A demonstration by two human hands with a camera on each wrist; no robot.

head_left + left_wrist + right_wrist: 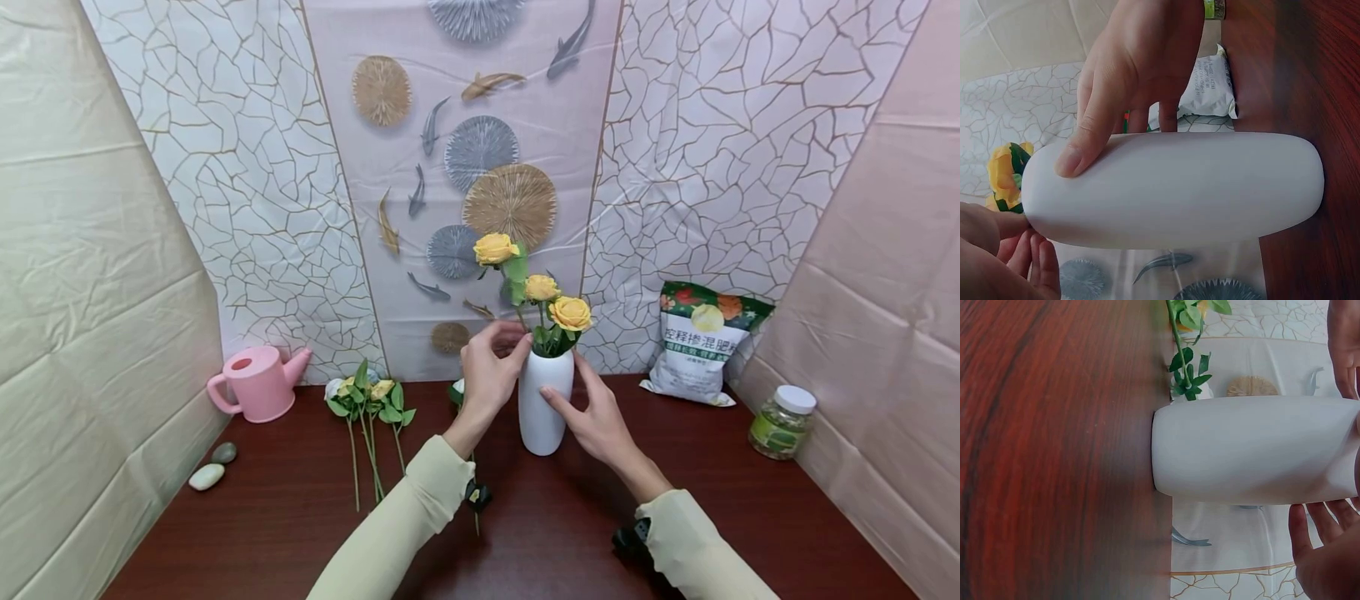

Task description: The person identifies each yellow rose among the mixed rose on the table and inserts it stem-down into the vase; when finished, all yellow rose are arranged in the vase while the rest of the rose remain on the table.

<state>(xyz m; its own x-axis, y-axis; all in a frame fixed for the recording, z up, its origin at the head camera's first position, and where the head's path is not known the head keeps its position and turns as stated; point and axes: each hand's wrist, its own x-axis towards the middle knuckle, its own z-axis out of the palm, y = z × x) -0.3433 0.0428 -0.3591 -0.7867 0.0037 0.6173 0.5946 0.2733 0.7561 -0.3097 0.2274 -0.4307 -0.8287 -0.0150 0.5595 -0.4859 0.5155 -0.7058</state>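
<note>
A white vase (542, 410) stands upright on the table, two yellow roses (571, 314) showing above its mouth. My right hand (600, 421) grips the vase, its thumb (1079, 153) across the near side and its fingers round the right side. At the left of the mouth, my left hand (487, 367) pinches the stem of another yellow rose (495, 248), whose bloom rises above the other two, leaning left. The lower end of that stem is hidden by the hand and the vase.
Several cut flowers (367, 408) lie left of the vase; another stem (476, 517) lies partly under my left forearm. A pink watering can (258, 387) and two pebbles (207, 477) are farther left. At right stand a fertilizer bag (693, 350) and a lidded jar (780, 425).
</note>
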